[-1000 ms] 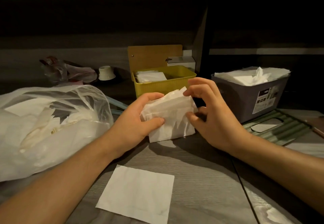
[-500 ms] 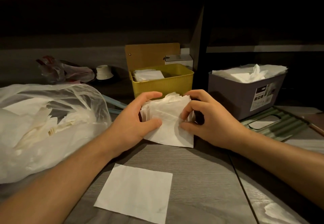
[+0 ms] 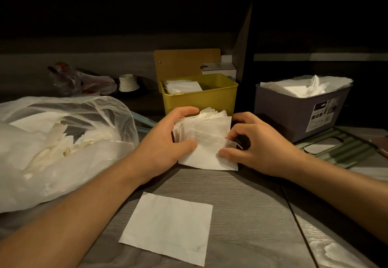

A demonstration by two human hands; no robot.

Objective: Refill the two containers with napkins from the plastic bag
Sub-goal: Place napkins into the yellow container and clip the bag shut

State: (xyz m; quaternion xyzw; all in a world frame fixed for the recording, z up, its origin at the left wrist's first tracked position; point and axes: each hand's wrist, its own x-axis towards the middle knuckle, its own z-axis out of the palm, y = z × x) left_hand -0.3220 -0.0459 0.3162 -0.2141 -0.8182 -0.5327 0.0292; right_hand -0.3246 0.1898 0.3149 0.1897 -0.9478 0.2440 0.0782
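I seem to be looking at an eatery's back station: dim wood-grain bench (image 3: 241, 204), yellow napkin box (image 3: 201, 97), bulk bag of napkins (image 3: 63, 141).

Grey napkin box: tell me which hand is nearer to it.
Right. The right hand sits just in front and left of the grey napkin box; the left hand is farther left, across the napkin stack.

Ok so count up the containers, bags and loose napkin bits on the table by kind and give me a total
Napkin containers: 2, the yellow container and the grey container
Plastic bags: 2, the big clear bag and a small crumpled bag behind it
Napkin stack gripped by the left hand and right hand: 1
Single flat napkin: 1
Total: 6
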